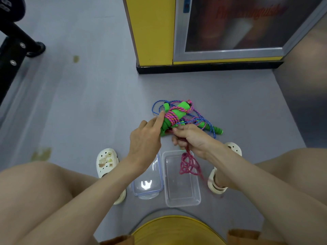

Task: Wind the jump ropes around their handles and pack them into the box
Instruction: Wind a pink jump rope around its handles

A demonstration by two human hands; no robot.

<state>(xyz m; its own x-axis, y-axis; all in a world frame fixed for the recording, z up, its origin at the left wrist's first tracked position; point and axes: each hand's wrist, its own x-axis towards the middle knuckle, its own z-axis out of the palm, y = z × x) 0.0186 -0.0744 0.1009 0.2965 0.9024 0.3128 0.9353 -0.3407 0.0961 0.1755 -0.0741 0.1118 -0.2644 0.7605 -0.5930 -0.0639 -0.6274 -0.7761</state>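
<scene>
As left hand holds green handles, right hand grips pink rope above box rim

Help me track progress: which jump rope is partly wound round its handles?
The pink rope, coiled round the green handles in the left hand; the blue rope lies loose, unwound.

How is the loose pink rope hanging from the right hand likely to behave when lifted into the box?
Probably floppy: the pink rope dangles in tangled loops below the right hand over the box, so it may snag. Being thin, it likely weighs little. Its turns on the green handles could slip unless pinned.
</scene>
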